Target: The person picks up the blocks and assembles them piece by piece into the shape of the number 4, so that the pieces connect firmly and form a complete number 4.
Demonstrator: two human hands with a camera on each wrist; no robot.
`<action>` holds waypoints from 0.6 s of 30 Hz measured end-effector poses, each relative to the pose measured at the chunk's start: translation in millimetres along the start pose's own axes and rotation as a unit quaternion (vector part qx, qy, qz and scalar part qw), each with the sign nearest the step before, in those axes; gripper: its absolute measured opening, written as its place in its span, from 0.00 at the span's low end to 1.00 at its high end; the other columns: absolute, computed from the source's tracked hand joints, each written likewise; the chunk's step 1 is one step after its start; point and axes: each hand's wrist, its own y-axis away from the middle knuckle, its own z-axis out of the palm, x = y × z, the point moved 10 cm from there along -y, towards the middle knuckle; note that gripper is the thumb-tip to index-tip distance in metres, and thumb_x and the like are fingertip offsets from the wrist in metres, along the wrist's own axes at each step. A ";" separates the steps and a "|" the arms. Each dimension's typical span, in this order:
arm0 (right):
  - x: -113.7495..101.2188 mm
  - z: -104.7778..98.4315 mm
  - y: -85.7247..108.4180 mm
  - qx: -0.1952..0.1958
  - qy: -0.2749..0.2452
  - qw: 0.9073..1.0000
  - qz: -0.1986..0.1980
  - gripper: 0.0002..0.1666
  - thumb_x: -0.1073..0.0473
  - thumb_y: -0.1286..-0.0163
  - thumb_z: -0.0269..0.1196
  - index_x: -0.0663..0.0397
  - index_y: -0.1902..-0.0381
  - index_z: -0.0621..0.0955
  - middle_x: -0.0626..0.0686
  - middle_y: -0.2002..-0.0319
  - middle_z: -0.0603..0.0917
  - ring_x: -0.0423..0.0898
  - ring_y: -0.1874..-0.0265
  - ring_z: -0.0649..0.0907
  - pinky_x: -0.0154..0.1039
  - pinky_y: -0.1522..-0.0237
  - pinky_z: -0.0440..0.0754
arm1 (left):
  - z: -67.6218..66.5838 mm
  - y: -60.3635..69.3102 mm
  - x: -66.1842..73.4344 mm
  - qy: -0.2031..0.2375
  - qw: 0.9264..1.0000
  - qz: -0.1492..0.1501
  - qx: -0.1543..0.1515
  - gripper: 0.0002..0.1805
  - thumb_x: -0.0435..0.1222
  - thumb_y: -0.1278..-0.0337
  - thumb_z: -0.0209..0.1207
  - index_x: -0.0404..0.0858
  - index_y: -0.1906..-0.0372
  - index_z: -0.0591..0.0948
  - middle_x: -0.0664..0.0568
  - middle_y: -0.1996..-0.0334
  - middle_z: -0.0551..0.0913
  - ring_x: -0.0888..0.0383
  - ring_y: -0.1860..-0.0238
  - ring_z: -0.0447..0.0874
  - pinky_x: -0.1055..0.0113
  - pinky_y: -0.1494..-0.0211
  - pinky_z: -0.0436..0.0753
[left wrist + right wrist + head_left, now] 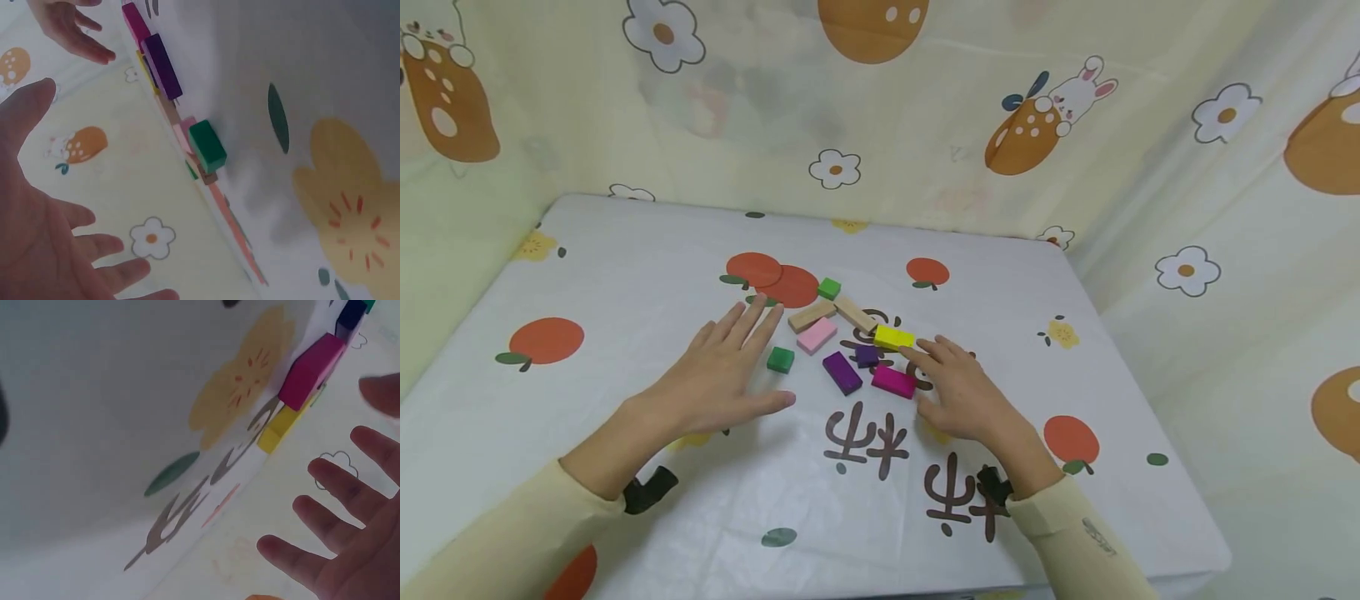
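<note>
Several small coloured blocks lie in a loose group mid-table. Nearest my left hand [715, 375] is a dark green block [780, 360]; the fingers are spread, with a gap to it. My right hand [962, 390] hovers at the group's right side, holding nothing. Its fingertips are close to a yellow block [894, 337] and a magenta block [893, 382]; the right wrist view shows them apart. Between the hands lie a purple block [842, 372], a small dark purple block [867, 356] and a pink block [817, 335]. Behind are two plain wooden blocks [855, 315] and a light green block [829, 288].
A white printed cloth [647, 250] with fruit and flower pictures covers the table. Patterned curtains [910, 125] hang behind it and along the sides. The table's front edge runs close to the person's forearms.
</note>
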 end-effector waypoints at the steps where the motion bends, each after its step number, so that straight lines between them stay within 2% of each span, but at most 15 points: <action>1: -1.1 2.0 -0.9 -0.004 -0.002 1.000 0.001 0.41 0.58 0.33 0.64 0.43 0.22 0.69 0.58 0.23 0.68 0.63 0.22 0.63 0.67 0.26 0.64 | 2.3 -1.1 0.9 0.001 1.000 0.001 -0.002 0.61 0.66 0.37 0.58 0.42 0.15 0.39 0.42 0.15 0.37 0.34 0.16 0.38 0.29 0.22 0.51; 6: -10.3 7.5 -6.2 -0.016 -0.003 1.000 -0.017 0.41 0.65 0.34 0.60 0.39 0.23 0.71 0.58 0.27 0.73 0.60 0.27 0.71 0.63 0.29 0.72 | 11.5 -7.2 4.3 0.007 1.000 0.007 -0.003 0.58 0.61 0.34 0.59 0.41 0.15 0.41 0.40 0.15 0.40 0.34 0.17 0.40 0.29 0.22 0.52; 11: -14.7 14.4 -10.9 -0.033 -0.006 0.999 -0.029 0.41 0.68 0.34 0.58 0.37 0.24 0.72 0.58 0.28 0.74 0.60 0.29 0.73 0.61 0.30 0.74 | 21.0 -15.5 6.0 0.007 1.000 0.010 -0.008 0.55 0.60 0.33 0.59 0.40 0.15 0.43 0.40 0.15 0.40 0.34 0.17 0.42 0.30 0.22 0.53; 18: -18.5 22.8 -16.6 -0.053 -0.003 0.998 -0.017 0.42 0.70 0.34 0.62 0.31 0.26 0.74 0.54 0.29 0.76 0.58 0.31 0.75 0.60 0.30 0.75 | 35.1 -25.4 21.1 0.007 0.998 0.057 -0.014 0.52 0.58 0.32 0.59 0.42 0.15 0.49 0.42 0.16 0.48 0.37 0.17 0.49 0.34 0.21 0.57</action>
